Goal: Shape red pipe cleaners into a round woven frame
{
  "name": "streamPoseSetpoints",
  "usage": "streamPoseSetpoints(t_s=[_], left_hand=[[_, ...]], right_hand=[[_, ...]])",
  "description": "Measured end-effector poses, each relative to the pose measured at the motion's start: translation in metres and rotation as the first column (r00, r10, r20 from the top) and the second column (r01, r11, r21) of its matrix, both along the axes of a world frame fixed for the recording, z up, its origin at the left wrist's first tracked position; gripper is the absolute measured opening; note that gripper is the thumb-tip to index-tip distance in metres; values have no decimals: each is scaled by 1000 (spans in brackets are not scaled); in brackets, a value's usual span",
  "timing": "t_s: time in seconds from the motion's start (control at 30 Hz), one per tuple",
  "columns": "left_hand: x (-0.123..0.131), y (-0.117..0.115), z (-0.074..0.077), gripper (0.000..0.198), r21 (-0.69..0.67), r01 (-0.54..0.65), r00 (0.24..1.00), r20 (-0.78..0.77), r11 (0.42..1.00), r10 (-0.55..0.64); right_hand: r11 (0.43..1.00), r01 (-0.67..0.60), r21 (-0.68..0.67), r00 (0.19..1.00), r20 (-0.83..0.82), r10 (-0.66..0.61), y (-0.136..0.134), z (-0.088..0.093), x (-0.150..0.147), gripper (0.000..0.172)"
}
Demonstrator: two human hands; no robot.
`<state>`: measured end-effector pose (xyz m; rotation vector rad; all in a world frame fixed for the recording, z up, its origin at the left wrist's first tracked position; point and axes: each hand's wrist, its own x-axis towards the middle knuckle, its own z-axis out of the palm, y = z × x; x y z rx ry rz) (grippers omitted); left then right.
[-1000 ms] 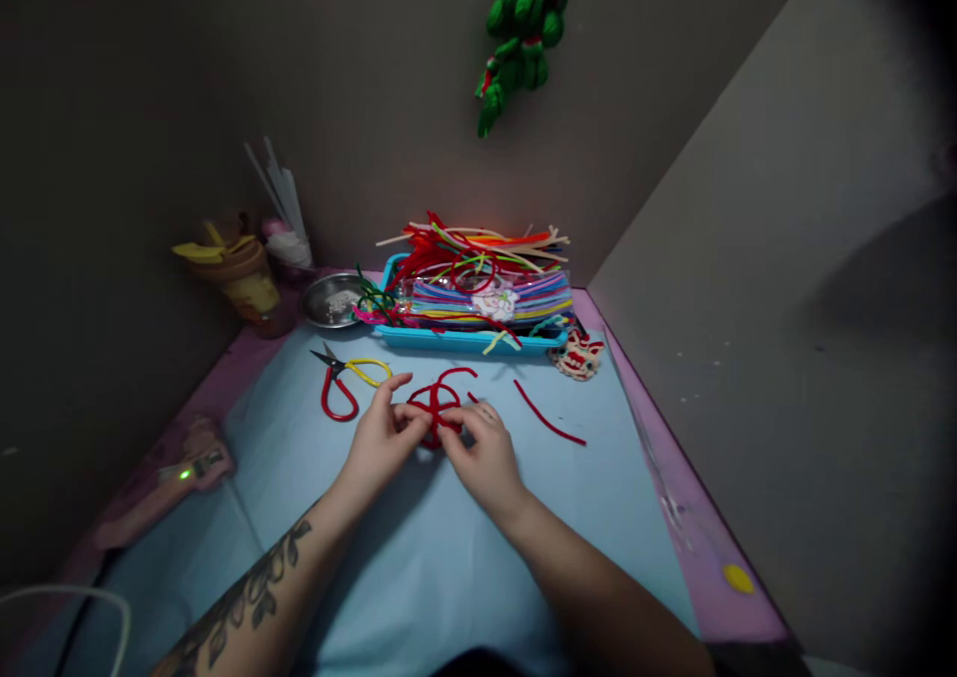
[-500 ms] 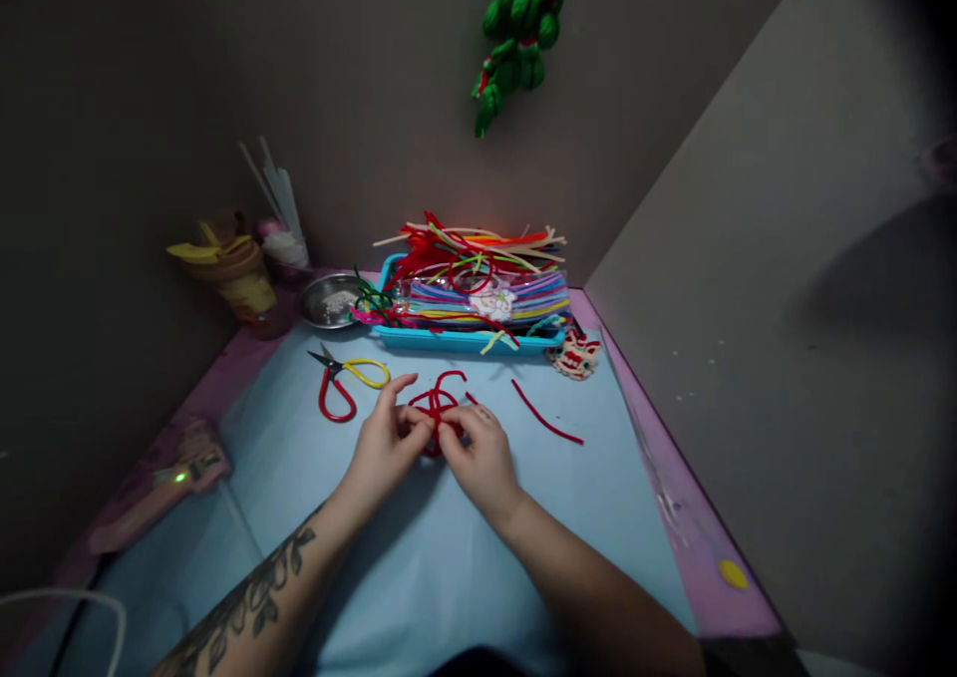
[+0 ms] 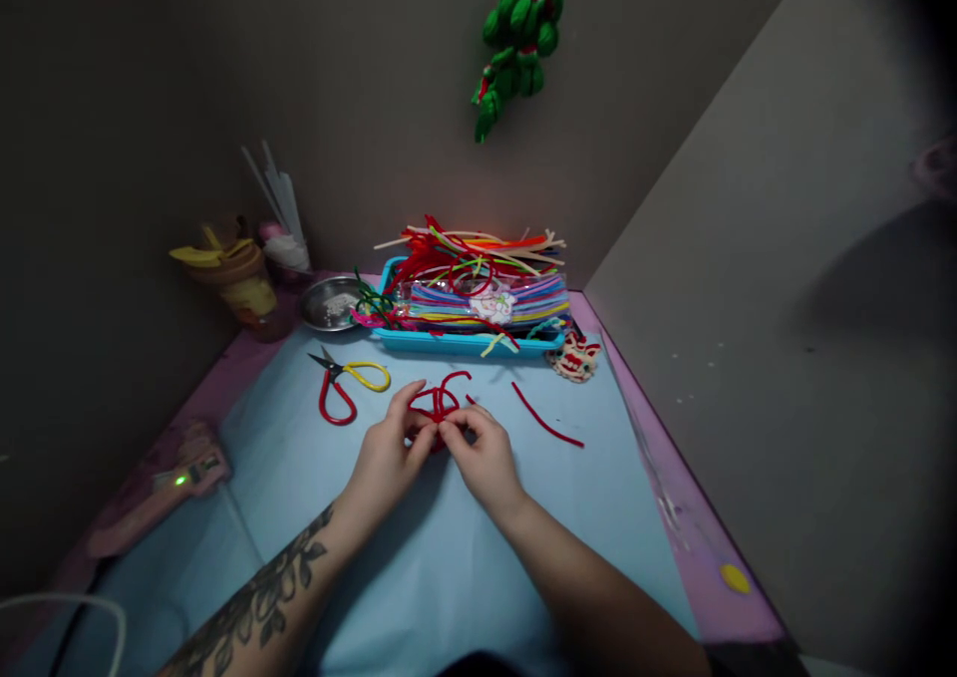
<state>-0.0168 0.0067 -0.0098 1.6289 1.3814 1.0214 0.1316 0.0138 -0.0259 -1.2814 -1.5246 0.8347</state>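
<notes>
Both hands meet at a piece of bent red pipe cleaner, shaped into several loops with one loose end curling up at the back. My left hand pinches its left side between thumb and fingers. From the right, my right hand pinches the same piece near its middle, the fingertips almost touching those of the left. The lower loops are partly hidden behind the fingers. A separate length of red pipe cleaner lies to the right of the hands. Scissors with one red and one yellow handle lie spread to the left.
A blue basket of colourful pipe cleaners stands at the back. Beside it are a metal bowl of small white bits and a lion-face ornament. A pink glue gun with a green light lies at left. Green braided decorations hang above.
My left index finger has come down from a raised position onto the red pipe cleaner. The looped piece has turned slightly, its loose end shifting to the right.
</notes>
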Motion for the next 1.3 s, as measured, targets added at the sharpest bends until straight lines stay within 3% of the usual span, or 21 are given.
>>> streamPoseSetpoints(t_s=[0.53, 0.77, 1.0, 1.3], left_hand=[[-1, -1, -1, 54, -8, 3, 1000, -5, 1000, -3], [-1, 0, 0, 53, -11, 7, 1000, 21, 1000, -7], [-1, -1, 0, 54, -4, -1, 999, 39, 1000, 1], [0, 0, -3, 52, 31, 9, 999, 43, 999, -10]], right_hand=[[1000, -14, 3, 1000, -20, 14, 1, 0, 0, 14], [998, 34, 47, 999, 9, -34, -1, -2, -1, 8], [993, -16, 114, 999, 52, 10, -1, -1, 0, 11], [999, 12, 41, 999, 49, -14, -2, -7, -5, 13]])
